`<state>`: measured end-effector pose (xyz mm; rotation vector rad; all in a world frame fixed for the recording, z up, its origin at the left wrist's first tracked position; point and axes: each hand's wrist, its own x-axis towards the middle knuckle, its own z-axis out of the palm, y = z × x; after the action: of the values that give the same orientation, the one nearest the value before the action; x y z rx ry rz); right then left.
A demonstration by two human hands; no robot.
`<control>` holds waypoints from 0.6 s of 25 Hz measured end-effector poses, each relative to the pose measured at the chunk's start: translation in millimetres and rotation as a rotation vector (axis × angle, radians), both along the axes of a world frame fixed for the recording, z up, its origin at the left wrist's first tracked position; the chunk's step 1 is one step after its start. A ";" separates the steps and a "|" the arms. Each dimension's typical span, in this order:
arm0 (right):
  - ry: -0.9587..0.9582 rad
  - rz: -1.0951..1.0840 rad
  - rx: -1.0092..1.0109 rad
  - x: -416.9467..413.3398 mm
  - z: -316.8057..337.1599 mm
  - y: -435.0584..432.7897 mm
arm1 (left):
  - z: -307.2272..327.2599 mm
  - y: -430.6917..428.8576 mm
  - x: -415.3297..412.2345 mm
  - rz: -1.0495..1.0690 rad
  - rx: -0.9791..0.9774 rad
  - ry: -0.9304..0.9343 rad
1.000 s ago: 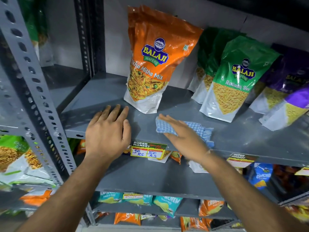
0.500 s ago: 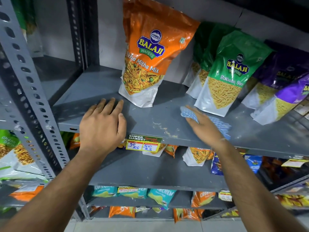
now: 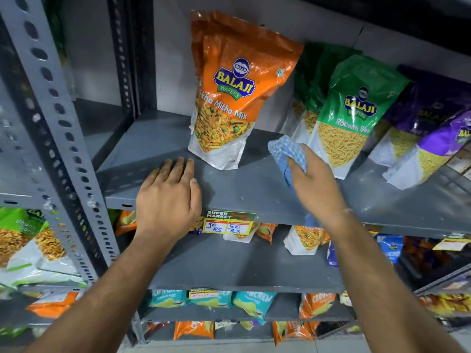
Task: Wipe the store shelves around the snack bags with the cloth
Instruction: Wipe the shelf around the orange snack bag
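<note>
A grey metal shelf (image 3: pixel 158 138) carries an upright orange snack bag (image 3: pixel 234 87) and, to its right, green snack bags (image 3: pixel 354 110) and purple snack bags (image 3: pixel 433 123). My right hand (image 3: pixel 316 187) holds a bunched blue checked cloth (image 3: pixel 286 151) on the shelf, in the gap between the orange bag and the front green bag. My left hand (image 3: pixel 169 197) lies flat, fingers together, on the shelf's front edge, left of the orange bag's base.
A perforated grey upright (image 3: pixel 58 138) stands at the left. A price tag (image 3: pixel 229 221) hangs on the shelf's front lip. The lower shelves (image 3: pixel 229 263) hold more snack bags, and another rack at left holds a green bag (image 3: pixel 23 240).
My right hand has carried the cloth from the shelf's front edge deeper and rightward, into the gap between the orange and green bags. The left hand has stayed on the front edge.
</note>
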<state>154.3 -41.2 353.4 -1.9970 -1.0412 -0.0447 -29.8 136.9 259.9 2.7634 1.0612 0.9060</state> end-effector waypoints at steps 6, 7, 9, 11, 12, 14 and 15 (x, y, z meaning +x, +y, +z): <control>-0.097 0.062 -0.298 -52.2 -52.6 20.2 | -12.0 1.6 -0.5 -0.013 0.011 -0.069; -0.183 0.041 -0.273 -58.8 -56.2 13.5 | -9.6 4.1 7.5 -0.060 0.014 -0.098; -0.214 0.086 -0.170 -70.7 -54.8 12.5 | -13.0 9.4 1.9 -0.055 0.036 -0.085; -0.115 0.103 -0.127 -65.7 -41.2 -2.7 | -9.8 2.7 -1.4 -0.067 0.030 -0.166; -0.006 0.098 -0.057 -56.3 -32.6 -11.4 | -8.1 -0.4 -2.1 -0.081 0.041 -0.246; 0.157 0.055 0.106 -22.1 -17.4 -38.0 | -1.8 -17.1 7.4 -0.161 0.030 -0.389; 0.226 0.007 0.196 -1.3 -11.5 -53.1 | 1.6 -32.2 16.8 -0.228 0.047 -0.405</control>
<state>153.0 -94.3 341.8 -1.7746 -0.8645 0.0788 -13.1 104.6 261.6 2.5037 0.6517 1.3843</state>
